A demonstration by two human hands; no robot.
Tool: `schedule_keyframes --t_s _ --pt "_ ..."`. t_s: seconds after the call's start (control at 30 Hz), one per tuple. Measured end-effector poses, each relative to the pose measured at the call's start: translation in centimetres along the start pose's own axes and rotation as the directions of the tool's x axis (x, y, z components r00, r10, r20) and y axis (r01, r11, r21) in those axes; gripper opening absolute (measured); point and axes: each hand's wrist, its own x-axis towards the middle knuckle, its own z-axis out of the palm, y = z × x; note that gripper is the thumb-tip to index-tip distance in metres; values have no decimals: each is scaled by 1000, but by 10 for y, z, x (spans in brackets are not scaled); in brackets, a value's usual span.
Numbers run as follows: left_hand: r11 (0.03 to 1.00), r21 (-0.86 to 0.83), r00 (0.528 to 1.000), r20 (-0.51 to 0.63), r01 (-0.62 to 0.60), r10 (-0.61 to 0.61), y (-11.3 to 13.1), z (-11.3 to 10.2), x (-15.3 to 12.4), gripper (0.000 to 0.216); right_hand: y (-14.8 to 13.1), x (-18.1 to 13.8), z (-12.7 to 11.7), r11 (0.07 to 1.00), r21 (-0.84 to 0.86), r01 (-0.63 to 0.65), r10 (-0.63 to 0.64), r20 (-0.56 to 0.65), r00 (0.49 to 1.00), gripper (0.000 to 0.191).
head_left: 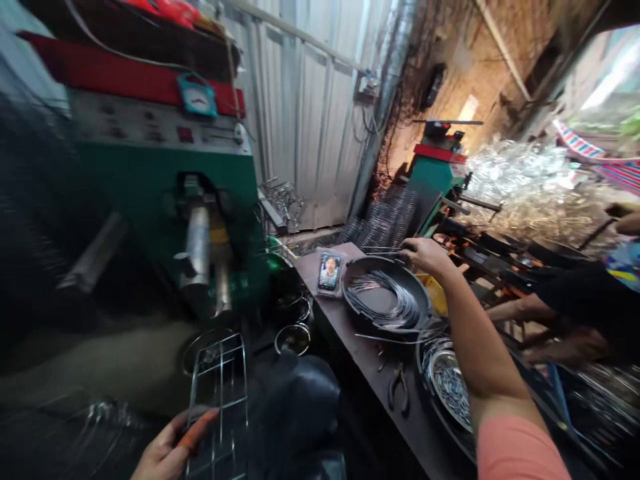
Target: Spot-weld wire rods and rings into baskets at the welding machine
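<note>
Right hand (425, 258): closed; thin steel wires (381, 251) are gripped in it, just above the rim of a black wok-shaped pan (385, 263).
Pan contents: a loose coil of steel wire (383, 301) is held inside, with one long strand (395, 337) laid out past the rim.
Left hand (163, 450): closed; an orange handle (197, 429) is gripped in it, low in the view, beside a welded wire frame (218, 400). What the handle belongs to cannot be told.
Bench: the pan is set on a dark workbench (345, 313).
Beside the pan: pliers (398, 390) are laid on the bench, and a phone (329, 272) in a transparent pouch lies near the rim.
Right of the bench: a steel bowl of small metal pieces (447, 387) is seated in a black pan.
Left of the bench: a green machine (165, 167) with a round gauge (197, 95) is mounted at the wall.
Nearby: a co-worker's bare forearm (520, 308) and black sleeve (575, 293) are seen at the right.
</note>
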Motion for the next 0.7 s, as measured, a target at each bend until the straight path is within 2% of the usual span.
schedule_keyframes --t_s 0.07,0.13,0.2,0.27,0.37,0.47,0.6,0.7 --pt "994 -112 999 -45 1 -7 10 2 -3 47 -23 -8 -5 959 263 106 -108 -5 994 18" --pt "978 -209 995 -95 -13 -7 20 2 -3 48 -52 -12 4 844 511 164 -197 10 980 20" --pt "959 -277 993 -113 -53 22 30 1 0 49 -86 -15 24 704 689 172 -266 31 963 22" --pt "947 -303 989 -129 -105 69 38 -3 4 48 -119 -17 52 584 799 145 -317 60 946 23" --pt "941 -303 981 -169 -149 100 47 -10 11 47 -164 -19 99 459 882 110 -356 69 932 23" --pt "941 -315 979 -194 -124 64 52 -15 18 46 -196 -19 139 380 915 133 -311 -9 950 22" --pt "927 -360 981 -189 -106 39 53 -13 30 44 -226 -20 179 325 926 193 -232 -120 965 20" --pt "916 -387 986 -158 -105 46 52 -9 40 43 -241 -22 199 320 914 248 -241 -175 955 17"
